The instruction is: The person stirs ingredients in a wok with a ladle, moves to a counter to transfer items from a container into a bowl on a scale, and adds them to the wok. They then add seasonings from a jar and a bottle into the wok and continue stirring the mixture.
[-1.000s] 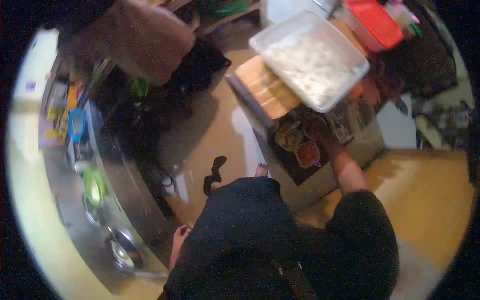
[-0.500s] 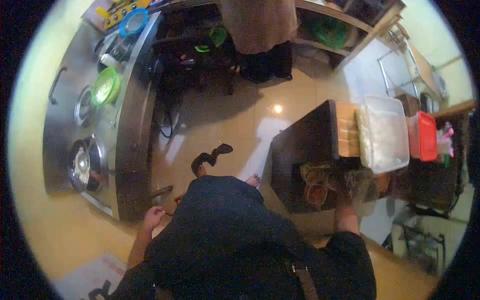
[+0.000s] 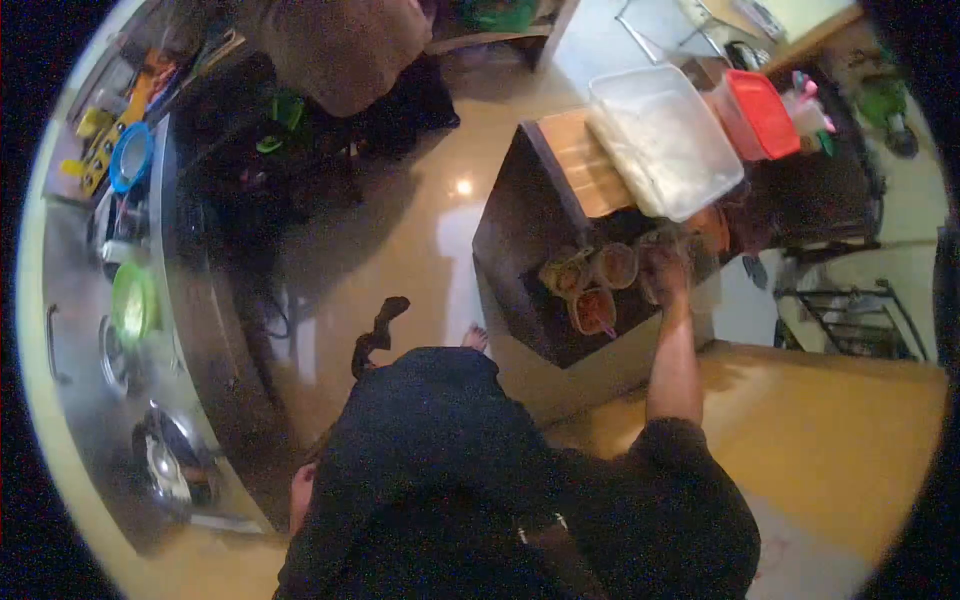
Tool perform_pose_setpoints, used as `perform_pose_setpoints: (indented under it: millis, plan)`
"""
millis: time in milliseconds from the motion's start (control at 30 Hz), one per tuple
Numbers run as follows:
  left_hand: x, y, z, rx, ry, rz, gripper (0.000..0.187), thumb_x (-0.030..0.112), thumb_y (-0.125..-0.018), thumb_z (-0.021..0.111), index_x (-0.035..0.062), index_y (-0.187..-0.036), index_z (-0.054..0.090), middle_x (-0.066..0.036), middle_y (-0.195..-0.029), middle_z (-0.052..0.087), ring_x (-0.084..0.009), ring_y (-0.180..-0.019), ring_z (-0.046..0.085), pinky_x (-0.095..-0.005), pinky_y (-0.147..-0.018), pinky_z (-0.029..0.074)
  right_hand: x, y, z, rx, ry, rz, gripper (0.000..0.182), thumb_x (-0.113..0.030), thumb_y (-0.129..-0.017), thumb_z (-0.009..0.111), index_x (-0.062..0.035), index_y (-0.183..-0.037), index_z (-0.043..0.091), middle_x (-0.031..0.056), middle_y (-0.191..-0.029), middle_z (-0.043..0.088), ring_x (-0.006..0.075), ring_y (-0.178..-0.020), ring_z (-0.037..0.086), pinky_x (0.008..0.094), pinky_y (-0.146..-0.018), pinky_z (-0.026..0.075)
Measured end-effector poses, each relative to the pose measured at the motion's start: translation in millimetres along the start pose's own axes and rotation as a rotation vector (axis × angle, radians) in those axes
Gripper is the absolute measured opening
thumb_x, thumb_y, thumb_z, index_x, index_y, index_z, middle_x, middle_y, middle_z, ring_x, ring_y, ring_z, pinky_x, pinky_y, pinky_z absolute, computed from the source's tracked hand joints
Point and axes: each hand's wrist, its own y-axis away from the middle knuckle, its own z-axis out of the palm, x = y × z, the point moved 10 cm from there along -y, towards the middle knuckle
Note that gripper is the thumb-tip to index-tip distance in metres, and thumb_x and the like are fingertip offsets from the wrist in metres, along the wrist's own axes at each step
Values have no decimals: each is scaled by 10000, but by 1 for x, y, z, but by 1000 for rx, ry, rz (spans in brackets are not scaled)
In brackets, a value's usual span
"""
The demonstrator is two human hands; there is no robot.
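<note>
My right hand (image 3: 670,280) reaches onto a dark cabinet top (image 3: 525,270), beside several small clear tubs. Its fingers are in shadow and blurred against the clear plastic there, so their grip is hidden. Closest to it is a tub with brownish contents (image 3: 615,266). A tub of reddish contents (image 3: 594,312) stands nearer to me, and another tub (image 3: 566,277) is to its left. My left hand (image 3: 302,488) hangs low at my side, partly covered by my dark clothing; its fingers do not show clearly.
A large translucent bin (image 3: 668,140) and a red-lidded box (image 3: 760,115) stand behind the tubs. On the left are a steel counter (image 3: 75,400), a green basket (image 3: 133,303) and a pan (image 3: 170,465). Another person (image 3: 340,50) stands ahead. A dark cloth strip (image 3: 375,340) lies on the floor.
My view has turned right, so the cabinet and tubs sit nearer the middle. My right arm stretches further forward among the tubs. My left hand has dropped closer to my clothing.
</note>
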Motion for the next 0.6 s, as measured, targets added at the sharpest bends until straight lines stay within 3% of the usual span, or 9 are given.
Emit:
perform_pose_setpoints:
  millis: [100,167,233,267,367,433,500,567,600]
  plan:
    - [-6,-42,-24,22,-289,94,303,200,-856,649,-19,-1057,595,-106,-941,643,-175,-876,594,-295,-806,476,-35,54,64,-124,-187,-143,180,-162,-829,609,-39,-961,613,9,-819,610,86,-660,532,211,-591,430]
    - [-29,-80,-28,-13,-358,163,343,235,-853,656,-5,-1093,604,-106,-1007,646,-189,-929,597,-296,-851,467,-39,96,105,-179,-213,-42,196,-143,-838,575,-31,-997,591,39,-845,609,86,-652,517,222,-542,424]
    - [26,-70,-9,-106,-274,214,362,229,-845,664,2,-1121,599,-111,-1051,638,-189,-936,596,-319,-830,481,-55,142,181,-328,-320,-14,246,-153,-823,571,-28,-1035,559,31,-827,584,94,-649,515,237,-513,431]
    - [57,-60,2,-154,-231,236,373,226,-842,668,6,-1135,597,-114,-1072,634,-188,-939,595,-330,-820,489,-54,157,207,-176,-169,-79,292,-201,-801,600,-33,-1034,545,14,-817,561,89,-651,506,232,-504,429]
    - [56,-46,-12,-126,96,8,406,245,-836,665,21,-1162,577,-115,-1051,640,-197,-931,600,-328,-810,495,-39,205,384,-675,-398,137,217,-235,-803,623,-89,-839,465,30,-680,529,108,-440,434,201,-359,346]
    - [21,-74,-34,26,102,325,380,236,-833,666,11,-1128,584,-130,-1066,639,-204,-971,603,-348,-826,497,-51,244,524,-926,-432,76,220,-210,-829,615,-104,-796,425,26,-623,492,99,-402,390,212,-311,319]
    - [-2,-51,-69,122,270,226,370,228,-850,635,18,-1151,583,-148,-1044,644,-223,-917,618,-360,-822,497,-55,301,663,-1139,-329,168,196,-190,-834,606,-101,-790,436,22,-615,481,91,-406,383,205,-311,317]
    - [-58,-62,-71,289,176,381,371,232,-856,626,23,-1159,581,-153,-1032,645,-228,-899,622,-367,-818,498,-71,372,767,-1263,-87,224,180,-196,-831,595,-112,-754,456,10,-600,465,83,-417,383,201,-323,307]
    - [-79,-68,-77,354,110,464,372,234,-858,621,26,-1163,579,-155,-1026,646,-230,-890,624,-370,-815,499,-83,434,824,-1593,89,24,189,-210,-831,587,-120,-727,457,-8,-584,451,75,-434,395,195,-343,297]
